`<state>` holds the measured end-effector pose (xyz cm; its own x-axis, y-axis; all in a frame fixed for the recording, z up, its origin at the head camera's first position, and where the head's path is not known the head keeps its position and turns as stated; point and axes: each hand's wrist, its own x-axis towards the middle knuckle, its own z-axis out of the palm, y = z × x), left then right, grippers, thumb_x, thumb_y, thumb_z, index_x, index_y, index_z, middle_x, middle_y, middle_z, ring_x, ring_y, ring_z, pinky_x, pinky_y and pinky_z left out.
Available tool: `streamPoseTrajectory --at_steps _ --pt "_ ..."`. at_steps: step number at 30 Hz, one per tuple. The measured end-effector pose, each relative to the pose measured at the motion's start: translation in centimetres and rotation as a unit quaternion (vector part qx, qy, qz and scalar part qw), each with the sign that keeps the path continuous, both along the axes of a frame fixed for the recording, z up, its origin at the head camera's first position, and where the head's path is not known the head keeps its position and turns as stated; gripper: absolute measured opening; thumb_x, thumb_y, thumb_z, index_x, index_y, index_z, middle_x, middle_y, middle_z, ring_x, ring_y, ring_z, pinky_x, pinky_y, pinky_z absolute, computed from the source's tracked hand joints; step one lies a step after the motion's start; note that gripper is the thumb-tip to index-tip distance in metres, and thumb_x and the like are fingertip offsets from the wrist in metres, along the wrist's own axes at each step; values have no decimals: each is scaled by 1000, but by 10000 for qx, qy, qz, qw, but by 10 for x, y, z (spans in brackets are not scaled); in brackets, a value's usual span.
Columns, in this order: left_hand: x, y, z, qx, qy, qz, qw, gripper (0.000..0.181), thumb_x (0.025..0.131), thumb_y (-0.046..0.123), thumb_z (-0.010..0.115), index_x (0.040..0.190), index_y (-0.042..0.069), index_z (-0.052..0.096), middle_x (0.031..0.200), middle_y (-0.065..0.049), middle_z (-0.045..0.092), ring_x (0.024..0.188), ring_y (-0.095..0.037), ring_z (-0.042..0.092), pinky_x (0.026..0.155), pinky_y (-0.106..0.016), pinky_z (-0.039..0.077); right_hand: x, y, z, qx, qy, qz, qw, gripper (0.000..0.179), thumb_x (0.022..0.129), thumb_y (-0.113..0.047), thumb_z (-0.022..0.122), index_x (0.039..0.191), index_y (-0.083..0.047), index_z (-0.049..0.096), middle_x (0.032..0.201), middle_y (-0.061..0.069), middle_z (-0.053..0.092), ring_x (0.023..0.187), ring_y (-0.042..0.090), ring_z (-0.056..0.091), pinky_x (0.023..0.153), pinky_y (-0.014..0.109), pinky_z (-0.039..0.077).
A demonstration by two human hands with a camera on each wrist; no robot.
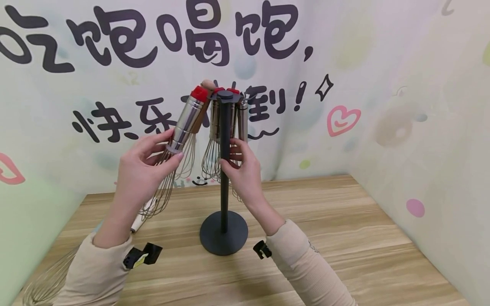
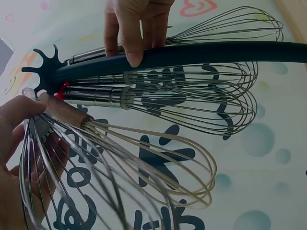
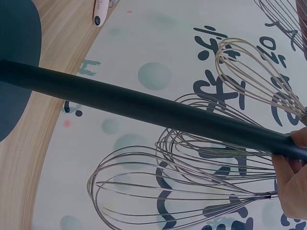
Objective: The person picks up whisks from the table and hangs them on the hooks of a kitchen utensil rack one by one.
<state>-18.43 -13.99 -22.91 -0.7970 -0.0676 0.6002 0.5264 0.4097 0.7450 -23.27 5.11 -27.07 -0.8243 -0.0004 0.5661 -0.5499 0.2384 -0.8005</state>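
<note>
My left hand (image 1: 139,165) holds a balloon whisk (image 1: 186,119) at the lower end of its steel handle. The handle tilts, its red cap up beside the top of a dark whisk stand, and the wire loops point down. Around the stand's pole (image 1: 224,191) curl the thumb and fingers of my right hand (image 1: 246,172). A wooden-handled whisk (image 2: 67,111) hangs at the stand's left side, partly behind the held one. Several steel-handled whisks (image 2: 96,95) hang from the hooked top (image 2: 45,67), wires downward.
The stand's round base (image 1: 223,242) rests on the wood-grain table (image 1: 314,229). At left, behind my left forearm, lies a white-handled utensil (image 1: 138,221). Another wire whisk (image 1: 49,274) lies at the lower left, partly covered by my sleeve. A printed wall (image 1: 306,140) rises behind the table.
</note>
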Motion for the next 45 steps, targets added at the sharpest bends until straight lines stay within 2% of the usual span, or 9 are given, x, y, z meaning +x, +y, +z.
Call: streamPoseTrajectory --at_steps 5,9,13,19,28,38,45 --pt "-2 2 -3 -142 205 -201 9995 46 80 2 73 125 7 64 101 16 55 92 6 60 82 -5 49 1 -1 0 3 -7 17 10000 44 83 1 66 125 -4 54 107 18 62 94 29 66 81 34 60" --pt "-2 3 -5 -133 89 -234 9996 46 82 4 72 127 7 62 105 16 56 91 6 60 82 -5 50 1 -1 0 34 8 7 10000 44 84 1 66 126 -4 54 107 17 63 94 29 66 81 34 60" --pt "-4 6 -8 -42 -27 -266 9996 46 83 4 71 128 6 61 111 7 58 92 4 60 83 -7 50 1 -1 0 44 10 2 10000 44 84 1 66 126 -4 53 107 18 62 94 29 66 81 35 60" --pt "-7 11 -14 114 -253 -261 9993 49 84 8 71 132 11 58 117 -7 59 93 3 59 84 -5 48 1 -2 -1 55 30 -5 10000 44 84 2 66 125 -4 54 107 18 63 94 29 66 81 34 60" --pt "-13 20 -27 364 -328 -377 9981 53 85 6 70 135 11 55 120 -9 56 96 -2 57 86 -4 47 1 -2 -2 48 26 -34 10000 44 83 1 66 125 -4 54 107 18 63 93 30 66 81 34 60" --pt "-19 27 -38 431 -196 -490 9977 60 82 0 70 138 8 50 130 -14 53 107 -20 58 89 -4 45 1 -2 -1 41 20 -41 10000 45 84 1 66 126 -4 53 107 19 63 94 30 66 82 34 59" --pt "-22 29 -44 434 -71 -520 9977 61 81 -1 72 138 8 50 131 -12 54 103 -12 59 91 -5 46 0 -2 -2 73 51 -67 9999 45 84 1 66 126 -5 54 107 18 63 93 29 66 81 33 60"
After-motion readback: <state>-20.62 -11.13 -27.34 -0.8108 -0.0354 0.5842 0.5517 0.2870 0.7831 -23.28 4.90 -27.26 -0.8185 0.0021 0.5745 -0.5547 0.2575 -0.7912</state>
